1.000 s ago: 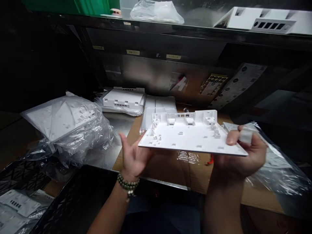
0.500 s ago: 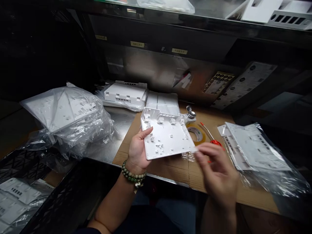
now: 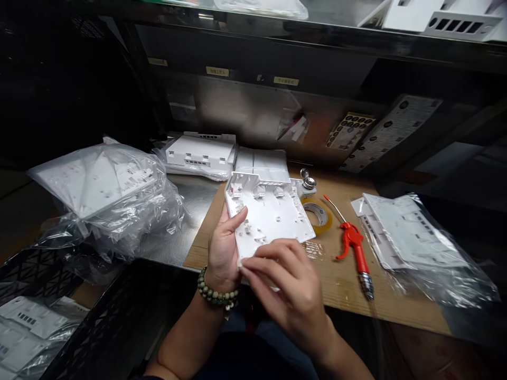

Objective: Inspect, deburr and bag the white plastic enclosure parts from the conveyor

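A white plastic panel (image 3: 273,214) with clips and ribs on its upturned face is tilted above the cardboard. My left hand (image 3: 225,245) grips its left edge, the thumb on top; a green bead bracelet is on that wrist. My right hand (image 3: 289,285) is at the panel's near left corner with thumb and fingertips pinched together. A small whitish bit shows at those fingertips, too small to name. Behind the panel lie a roll of yellow tape (image 3: 325,217) and a metal-lidded bottle (image 3: 309,184). To the right rests a red air gun (image 3: 352,237).
Bagged white panels (image 3: 95,179) are heaped at the left. More white parts (image 3: 202,153) lie at the back, and bagged ones (image 3: 415,232) at the right. A black crate (image 3: 99,311) stands low left. A shelf edge (image 3: 277,39) crosses above the cardboard-covered table (image 3: 396,301).
My right hand has moved left from the panel's right corner to its near left corner. The red air gun, partly hidden before, now shows. My left hand still holds the panel.
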`<state>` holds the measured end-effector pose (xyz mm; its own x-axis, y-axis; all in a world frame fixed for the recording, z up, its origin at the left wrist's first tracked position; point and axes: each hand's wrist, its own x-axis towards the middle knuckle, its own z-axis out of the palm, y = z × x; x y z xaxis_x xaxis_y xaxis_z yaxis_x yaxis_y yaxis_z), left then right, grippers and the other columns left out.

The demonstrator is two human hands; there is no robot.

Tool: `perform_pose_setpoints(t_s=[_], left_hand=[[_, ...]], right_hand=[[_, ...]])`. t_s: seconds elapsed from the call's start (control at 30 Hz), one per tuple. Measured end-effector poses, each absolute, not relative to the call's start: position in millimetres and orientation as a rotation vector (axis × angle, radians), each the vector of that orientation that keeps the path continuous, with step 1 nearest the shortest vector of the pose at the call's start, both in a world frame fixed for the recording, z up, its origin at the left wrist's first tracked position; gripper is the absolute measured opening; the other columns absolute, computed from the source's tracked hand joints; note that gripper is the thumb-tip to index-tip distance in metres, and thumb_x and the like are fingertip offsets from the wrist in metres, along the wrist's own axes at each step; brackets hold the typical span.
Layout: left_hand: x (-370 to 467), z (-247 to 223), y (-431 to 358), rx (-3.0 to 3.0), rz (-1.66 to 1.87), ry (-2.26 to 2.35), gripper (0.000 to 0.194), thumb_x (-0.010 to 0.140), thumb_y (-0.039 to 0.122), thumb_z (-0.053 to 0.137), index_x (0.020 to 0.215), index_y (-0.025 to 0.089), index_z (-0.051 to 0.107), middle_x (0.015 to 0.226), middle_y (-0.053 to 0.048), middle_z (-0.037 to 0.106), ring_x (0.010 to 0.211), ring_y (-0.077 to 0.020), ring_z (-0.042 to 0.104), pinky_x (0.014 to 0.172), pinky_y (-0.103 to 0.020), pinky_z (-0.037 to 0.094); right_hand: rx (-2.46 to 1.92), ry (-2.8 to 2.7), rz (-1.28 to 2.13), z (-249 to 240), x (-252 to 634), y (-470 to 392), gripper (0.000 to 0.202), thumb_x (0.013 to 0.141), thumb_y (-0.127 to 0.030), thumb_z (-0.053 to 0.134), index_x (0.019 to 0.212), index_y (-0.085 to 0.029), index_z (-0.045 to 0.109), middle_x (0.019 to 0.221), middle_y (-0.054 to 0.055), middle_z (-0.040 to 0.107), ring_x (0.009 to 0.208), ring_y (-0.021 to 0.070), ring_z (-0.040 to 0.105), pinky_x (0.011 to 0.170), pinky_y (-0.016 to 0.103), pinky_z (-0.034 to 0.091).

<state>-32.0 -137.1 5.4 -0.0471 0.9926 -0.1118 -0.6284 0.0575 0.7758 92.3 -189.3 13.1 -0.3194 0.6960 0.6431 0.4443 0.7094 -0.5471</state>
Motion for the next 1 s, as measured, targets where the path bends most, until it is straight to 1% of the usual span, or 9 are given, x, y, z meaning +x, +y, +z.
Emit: perform_pose_setpoints(t_s=[0.13, 0.23, 0.3, 0.43, 0.5, 0.57, 0.67, 0.77, 1.0], left_hand=[[-49.0, -0.4, -136.5, 0.659, 1.452, 0.807, 0.049, 0.101, 0.027, 0.049, 0.149, 0.024, 0.048, 0.132, -0.013, 0.074, 0.122, -0.033, 0.071, 0.109, -0.058, 0.055], [-84.3, -9.7, -131.2, 0.911, 1.41, 0.773, 0.035, 0.104, 0.036, 0.045, 0.123, 0.022, 0.071, 0.118, -0.012, 0.079, 0.123, -0.0339, 0.07, 0.109, -0.057, 0.055], [-108.7, -16.3, -126.4, 1.175, 1.365, 0.648, 0.041, 0.105, 0.042, 0.041, 0.107, 0.026, 0.078, 0.105, -0.006, 0.082, 0.127, -0.0317, 0.067, 0.108, -0.055, 0.054], [-132.7, -26.5, -126.4, 1.23, 1.29, 0.461, 0.047, 0.109, 0.04, 0.032, 0.121, 0.033, 0.077, 0.104, 0.001, 0.083, 0.137, -0.0261, 0.059, 0.12, -0.051, 0.042], [-132.5, -29.7, -133.0, 0.991, 1.237, 0.291, 0.052, 0.111, 0.036, 0.025, 0.134, 0.027, 0.071, 0.124, -0.002, 0.077, 0.143, -0.0258, 0.053, 0.126, -0.051, 0.031], [-129.9, -32.0, -139.8, 0.678, 1.158, 0.075, 0.061, 0.111, 0.033, 0.013, 0.147, 0.019, 0.06, 0.146, -0.007, 0.062, 0.149, -0.0257, 0.043, 0.13, -0.052, 0.017], [-128.1, -34.7, -143.6, 0.443, 1.037, -0.17, 0.073, 0.109, 0.044, 0.004, 0.154, 0.008, 0.048, 0.156, -0.014, 0.049, 0.155, -0.0273, 0.027, 0.129, -0.054, 0.005], [-129.2, -36.0, -141.1, 0.417, 0.997, -0.195, 0.069, 0.109, 0.043, 0.01, 0.152, 0.007, 0.05, 0.155, -0.013, 0.051, 0.156, -0.0267, 0.02, 0.128, -0.053, 0.003], [-132.3, -41.0, -142.0, 0.323, 1.217, 0.129, 0.045, 0.107, 0.041, 0.038, 0.139, 0.029, 0.067, 0.126, 0.002, 0.074, 0.153, -0.0235, 0.029, 0.127, -0.053, 0.013]], right_hand=[[-0.926, -2.008, 0.305, 9.3, 108.2, -186.8, 0.014, 0.095, -0.012, 0.07, 0.105, -0.02, 0.075, 0.096, 0.005, 0.075, 0.093, 0.021, 0.064, 0.08, 0.038, 0.056], [-1.104, -1.814, 0.202, 2.9, 150.4, -179.9, 0.016, 0.092, -0.013, 0.074, 0.104, -0.023, 0.077, 0.098, 0.004, 0.073, 0.095, 0.0206, 0.065, 0.082, 0.038, 0.055], [-1.229, -1.596, 0.081, -1.5, 178.7, -177.0, 0.016, 0.09, -0.014, 0.078, 0.102, -0.025, 0.078, 0.099, 0.003, 0.072, 0.095, 0.0204, 0.066, 0.085, 0.039, 0.054], [-1.271, -1.544, 0.01, -8.3, 198.1, -175.5, 0.014, 0.091, -0.015, 0.078, 0.101, -0.025, 0.079, 0.099, 0.003, 0.072, 0.095, 0.0201, 0.067, 0.087, 0.04, 0.054], [-1.245, -1.634, 0.03, -11.5, 192.2, -173.4, 0.014, 0.093, -0.016, 0.075, 0.104, -0.025, 0.078, 0.1, 0.004, 0.072, 0.096, 0.0202, 0.067, 0.087, 0.04, 0.054], [-1.254, -1.663, 0.029, -14.8, 185.5, -170.1, 0.013, 0.095, -0.016, 0.074, 0.104, -0.024, 0.078, 0.1, 0.005, 0.073, 0.096, 0.0203, 0.066, 0.085, 0.039, 0.055], [-1.262, -1.658, 0.03, -19.5, 181.5, -166.2, 0.013, 0.096, -0.014, 0.072, 0.103, -0.024, 0.077, 0.099, 0.005, 0.072, 0.095, 0.0197, 0.066, 0.082, 0.037, 0.055], [-1.23, -1.655, 0.062, -21.7, 182.7, -165.5, 0.016, 0.095, -0.011, 0.07, 0.106, -0.023, 0.076, 0.1, 0.005, 0.072, 0.096, 0.019, 0.066, 0.083, 0.035, 0.055], [-1.214, -1.624, 0.043, -23.2, 184.0, -164.8, 0.017, 0.094, -0.013, 0.073, 0.107, -0.024, 0.077, 0.101, 0.004, 0.071, 0.095, 0.0183, 0.067, 0.084, 0.035, 0.056]])
